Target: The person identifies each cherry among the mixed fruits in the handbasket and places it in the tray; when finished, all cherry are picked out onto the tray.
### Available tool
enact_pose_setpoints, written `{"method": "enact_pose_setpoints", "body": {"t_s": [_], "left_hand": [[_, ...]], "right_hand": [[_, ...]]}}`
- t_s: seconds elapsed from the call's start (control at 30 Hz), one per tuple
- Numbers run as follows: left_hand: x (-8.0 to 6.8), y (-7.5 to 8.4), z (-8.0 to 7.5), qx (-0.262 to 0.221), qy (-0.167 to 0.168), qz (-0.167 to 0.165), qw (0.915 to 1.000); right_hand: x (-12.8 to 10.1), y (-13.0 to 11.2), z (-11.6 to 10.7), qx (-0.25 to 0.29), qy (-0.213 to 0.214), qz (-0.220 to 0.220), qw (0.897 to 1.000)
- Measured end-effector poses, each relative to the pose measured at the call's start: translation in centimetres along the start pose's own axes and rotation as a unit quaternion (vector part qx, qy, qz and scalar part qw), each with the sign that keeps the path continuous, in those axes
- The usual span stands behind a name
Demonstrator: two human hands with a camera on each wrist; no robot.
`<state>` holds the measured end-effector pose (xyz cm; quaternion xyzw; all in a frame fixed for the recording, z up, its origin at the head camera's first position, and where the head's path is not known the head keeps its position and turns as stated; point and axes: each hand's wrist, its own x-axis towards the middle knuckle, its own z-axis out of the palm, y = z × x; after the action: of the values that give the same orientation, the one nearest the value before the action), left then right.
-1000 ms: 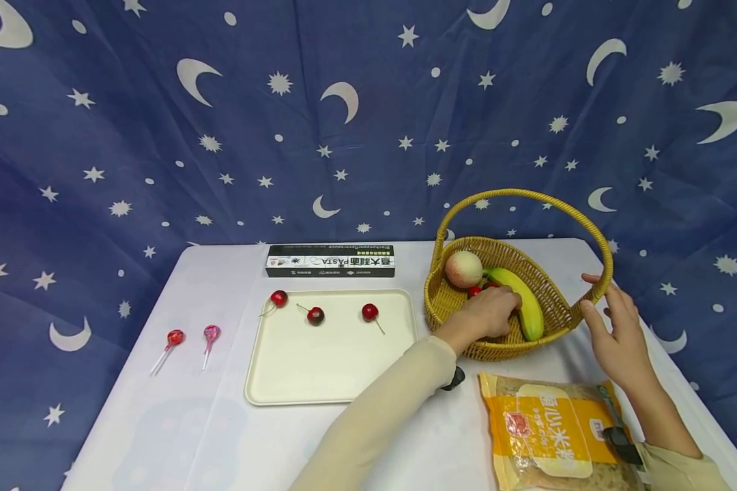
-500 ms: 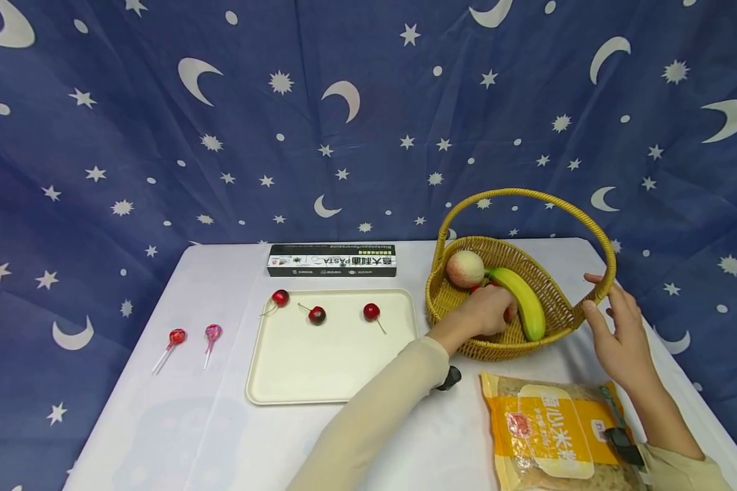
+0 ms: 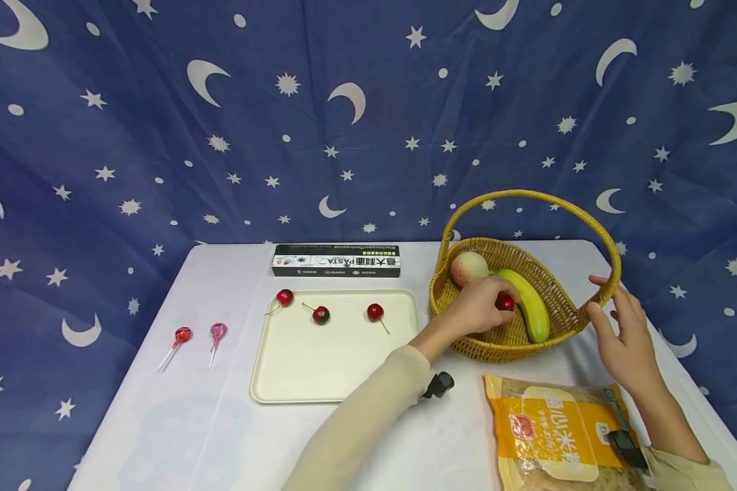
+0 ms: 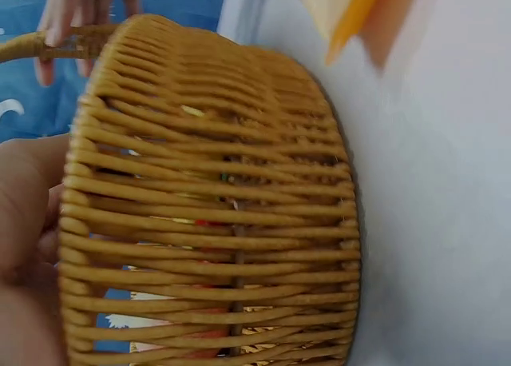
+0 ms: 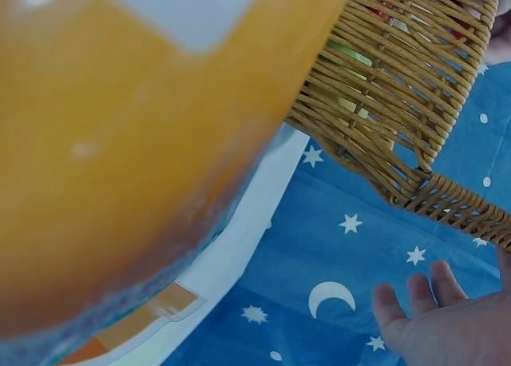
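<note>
My left hand [image 3: 482,305] is over the inside of the wicker basket [image 3: 485,351], a red cherry [image 3: 505,301] pinched in its fingertips. Also in the basket are a peach [image 3: 469,267] and a yellow banana [image 3: 533,307]. In the left wrist view the basket's woven side [image 4: 215,166] fills the middle, with the left hand [image 4: 24,214] at its rim. At the right end, my right hand [image 3: 626,337] holds the foot of the arched handle [image 3: 614,266] between thumb and fingers. The right wrist view shows several of that hand's fingers [image 5: 423,294] extended away from the handle.
Left of the basket lies a cream tray [image 3: 301,375] with three stemmed cherries on it. Behind it is a black-and-white pasta box [image 3: 336,261]. Two lollipops [image 3: 183,335] lie at far left. An orange packet [image 3: 559,429] sits in front of the basket.
My left hand has risen from the basket's bottom and moved slightly left, bringing the cherry into sight in its fingers. The right hand has stayed at the handle.
</note>
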<state>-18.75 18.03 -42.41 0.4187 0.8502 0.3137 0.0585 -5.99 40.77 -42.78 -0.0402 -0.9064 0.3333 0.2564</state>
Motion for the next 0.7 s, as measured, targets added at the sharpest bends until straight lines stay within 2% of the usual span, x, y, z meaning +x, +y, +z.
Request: {"method": "enact_pose_setpoints", "body": {"t_s": [0.23, 0.43, 0.7], "left_hand": [[-1.7, 0.4, -1.0, -0.064, 0.065, 0.005, 0.9958], [-2.9, 0.5, -1.6, -0.088, 0.09, 0.01, 0.992], [-4.5, 0.4, -2.6, -0.103, 0.123, 0.044, 0.9861]], "right_hand": [[0.0, 0.0, 0.0, 0.005, 0.003, -0.006, 1.0], [-0.1, -0.1, 0.1, 0.004, 0.0, -0.003, 1.0], [0.0, -0.1, 0.1, 0.006, 0.001, -0.006, 1.0]]}}
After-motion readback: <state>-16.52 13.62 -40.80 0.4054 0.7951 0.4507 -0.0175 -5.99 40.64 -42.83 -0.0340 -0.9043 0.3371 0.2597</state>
